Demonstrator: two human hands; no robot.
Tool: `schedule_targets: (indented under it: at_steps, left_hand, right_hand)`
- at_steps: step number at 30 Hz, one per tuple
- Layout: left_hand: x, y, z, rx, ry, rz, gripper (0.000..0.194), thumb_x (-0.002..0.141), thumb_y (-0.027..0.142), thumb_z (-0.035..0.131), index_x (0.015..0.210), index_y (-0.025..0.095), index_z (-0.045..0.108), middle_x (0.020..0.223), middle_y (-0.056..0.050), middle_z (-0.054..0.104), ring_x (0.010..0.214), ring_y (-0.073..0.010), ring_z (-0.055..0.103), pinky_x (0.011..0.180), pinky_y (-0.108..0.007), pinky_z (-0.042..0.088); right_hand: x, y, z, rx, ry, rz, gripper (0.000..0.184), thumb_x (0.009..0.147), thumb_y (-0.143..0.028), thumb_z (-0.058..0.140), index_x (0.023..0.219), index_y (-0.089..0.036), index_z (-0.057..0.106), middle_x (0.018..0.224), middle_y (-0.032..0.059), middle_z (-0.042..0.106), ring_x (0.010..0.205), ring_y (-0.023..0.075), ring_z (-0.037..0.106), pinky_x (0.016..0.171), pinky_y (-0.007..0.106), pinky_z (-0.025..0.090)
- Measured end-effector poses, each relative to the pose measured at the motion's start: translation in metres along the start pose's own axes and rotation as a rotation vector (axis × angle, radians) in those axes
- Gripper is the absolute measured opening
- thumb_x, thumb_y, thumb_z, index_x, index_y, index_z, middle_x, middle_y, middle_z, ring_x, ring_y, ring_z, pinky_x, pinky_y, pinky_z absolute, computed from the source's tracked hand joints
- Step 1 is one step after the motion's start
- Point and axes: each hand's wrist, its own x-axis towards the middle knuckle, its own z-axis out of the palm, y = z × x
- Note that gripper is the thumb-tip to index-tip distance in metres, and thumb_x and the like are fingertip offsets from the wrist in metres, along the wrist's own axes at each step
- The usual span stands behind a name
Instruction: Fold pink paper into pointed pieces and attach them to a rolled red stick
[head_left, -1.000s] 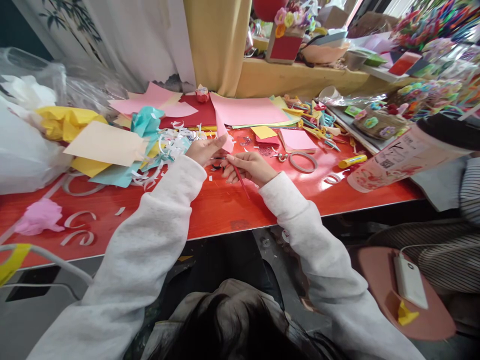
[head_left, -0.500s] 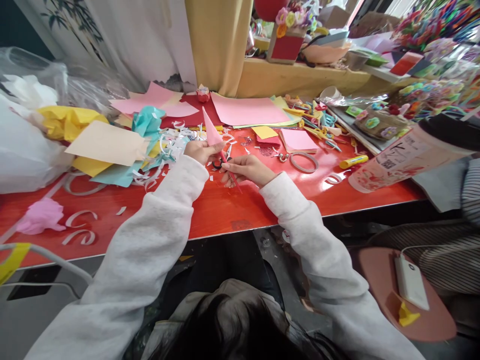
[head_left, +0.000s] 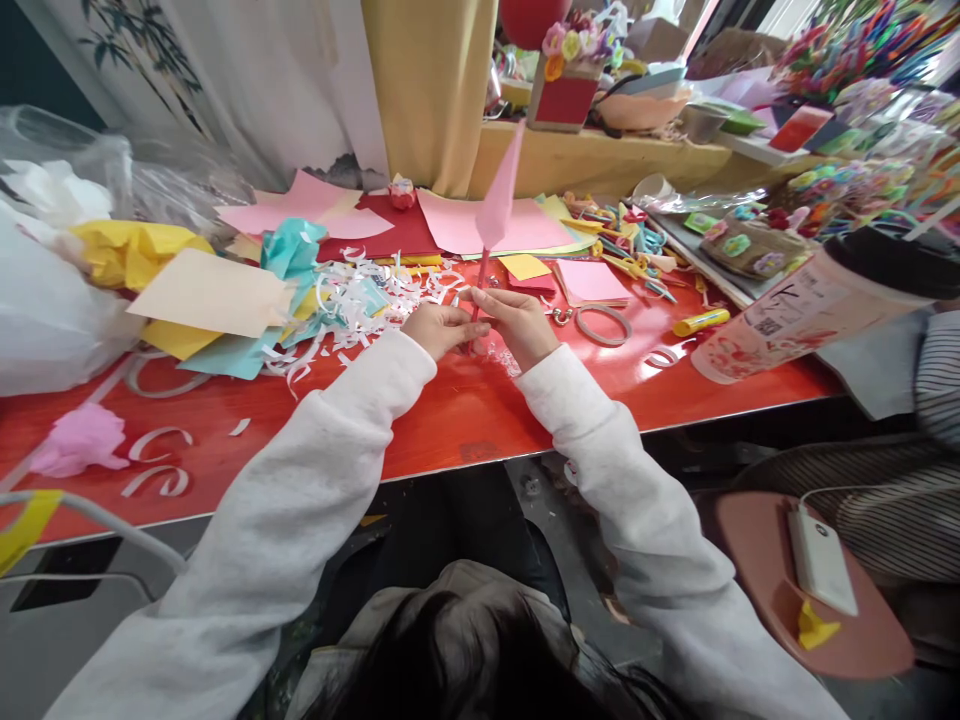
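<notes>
A pointed, folded piece of pink paper [head_left: 498, 205] rises upright above the table, narrowing into a thin dark pink stem [head_left: 484, 268]. My left hand [head_left: 441, 328] is closed, its thumb and fingers pinching the lower stem. From the other side, my right hand [head_left: 517, 320] pinches the same stem slightly higher, fingertips nearly meeting the left ones. Beneath the hands, the stem's lower end is mostly hidden. Curled white paper strips [head_left: 367, 300] lie just left of my left hand. Stacked pink paper squares [head_left: 592, 282] are beyond my right hand.
On the red table [head_left: 427, 430], crumpled tissue and a cream card [head_left: 210, 292] lie left. A large cup [head_left: 780, 315] stands right, near a yellow marker [head_left: 701, 322] and a tape ring [head_left: 604, 325]. Pink sheets [head_left: 450, 222] lie behind. Someone's striped sleeve [head_left: 937, 385] is at right.
The pink paper has moved right and up and now stands more upright. Both hands have come together on its stem. The black-handled scissors seen by my right hand no longer show.
</notes>
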Motion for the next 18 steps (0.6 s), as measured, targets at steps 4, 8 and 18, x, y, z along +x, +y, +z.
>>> schedule_targets:
  at_steps: [4,8,18]
  left_hand:
    - [0.0,-0.002,-0.001,0.035,0.044,-0.003,0.031,0.058,0.04,0.073,0.065,0.011,0.067,0.057,-0.003,0.064,0.056,-0.0141,0.062,0.067,-0.033,0.054]
    - [-0.001,-0.003,-0.001,0.012,0.069,-0.032,0.029,0.055,0.037,0.074,0.066,0.011,0.069,0.056,-0.002,0.065,0.055,-0.0142,0.062,0.065,-0.032,0.054]
    - [-0.005,0.001,0.005,-0.17,0.055,-0.078,0.012,0.058,0.02,0.069,0.056,0.01,0.064,0.048,0.0,0.062,0.048,-0.0117,0.06,0.059,-0.027,0.054]
  right_hand:
    - [0.0,0.002,0.004,-0.021,-0.133,0.047,0.028,0.065,-0.037,0.068,0.08,-0.014,0.068,0.061,-0.0014,0.061,0.052,0.0073,0.052,0.052,0.022,0.044]
    - [0.001,0.006,0.003,-0.055,-0.133,0.045,0.023,0.062,-0.034,0.069,0.071,-0.012,0.067,0.054,-0.0019,0.058,0.05,0.0078,0.051,0.054,0.024,0.045]
    - [0.004,0.017,0.0,-0.321,-0.051,-0.038,0.033,0.068,-0.045,0.061,0.066,-0.012,0.066,0.056,-0.0002,0.057,0.053,0.0088,0.05,0.054,0.023,0.043]
